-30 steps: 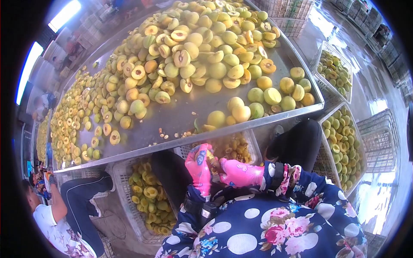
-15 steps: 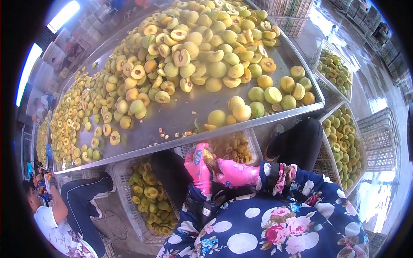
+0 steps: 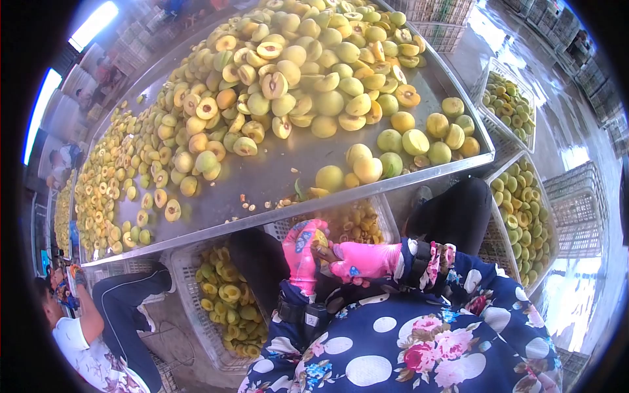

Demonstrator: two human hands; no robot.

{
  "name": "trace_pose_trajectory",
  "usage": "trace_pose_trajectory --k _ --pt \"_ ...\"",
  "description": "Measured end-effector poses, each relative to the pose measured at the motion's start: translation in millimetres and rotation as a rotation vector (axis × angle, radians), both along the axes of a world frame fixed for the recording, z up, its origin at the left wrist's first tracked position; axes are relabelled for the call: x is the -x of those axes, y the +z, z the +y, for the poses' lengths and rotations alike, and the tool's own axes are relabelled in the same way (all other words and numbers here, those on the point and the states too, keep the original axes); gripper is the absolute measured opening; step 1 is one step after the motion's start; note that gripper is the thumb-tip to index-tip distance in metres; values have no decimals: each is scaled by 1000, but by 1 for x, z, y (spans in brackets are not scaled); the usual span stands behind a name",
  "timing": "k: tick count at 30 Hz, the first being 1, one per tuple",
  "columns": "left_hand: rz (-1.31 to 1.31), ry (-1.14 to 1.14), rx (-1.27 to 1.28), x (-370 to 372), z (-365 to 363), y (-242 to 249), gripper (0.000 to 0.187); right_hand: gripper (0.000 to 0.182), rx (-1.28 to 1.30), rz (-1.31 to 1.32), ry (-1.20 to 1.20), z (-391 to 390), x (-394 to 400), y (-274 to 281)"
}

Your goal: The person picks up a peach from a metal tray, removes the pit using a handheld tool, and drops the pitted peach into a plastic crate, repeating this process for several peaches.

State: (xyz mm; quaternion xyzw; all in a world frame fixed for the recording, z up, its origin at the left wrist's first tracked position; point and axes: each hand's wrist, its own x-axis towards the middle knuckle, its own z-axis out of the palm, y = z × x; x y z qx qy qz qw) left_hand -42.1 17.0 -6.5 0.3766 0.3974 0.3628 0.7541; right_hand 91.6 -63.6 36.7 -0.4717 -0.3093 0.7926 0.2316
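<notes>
My left hand (image 3: pixel 303 252), in a pink patterned glove, is closed round a yellow fruit piece (image 3: pixel 320 238) below the table's front edge. Beside it, my right hand (image 3: pixel 357 262), also in a pink glove, has its fingers closed on a small brownish thing (image 3: pixel 325 253) against the fruit; what that is cannot be made out. Just beyond both hands is a crate of fruit pieces (image 3: pixel 357 223). Above them, a metal table (image 3: pixel 262 190) bears a large heap of halved and whole yellow-green fruit (image 3: pixel 295 72).
A crate of fruit halves (image 3: pixel 229 295) stands at the lower left, near a seated co-worker (image 3: pixel 98 327). On the right are a crate of fruit (image 3: pixel 521 216), another farther back (image 3: pixel 508 101), and stacked crates (image 3: pixel 576 209). The table's metal rim (image 3: pixel 393 180) runs close beyond my hands.
My right wrist has risen slightly and turned, and the hands are a little farther apart. More of the yellow fruit in my left hand now shows.
</notes>
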Motion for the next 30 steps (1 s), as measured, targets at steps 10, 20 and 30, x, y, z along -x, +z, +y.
trace_pose_trajectory --k 10,20,30 --pt "-224 109 129 -7 -4 -9 26 27 143 556 -212 -3 9 -4" --pt "-280 475 311 43 26 32 31 24 -122 203 -338 -14 -12 -12" --pt "843 174 -850 91 76 71 28 32 -570 -817 304 -46 -28 -111"
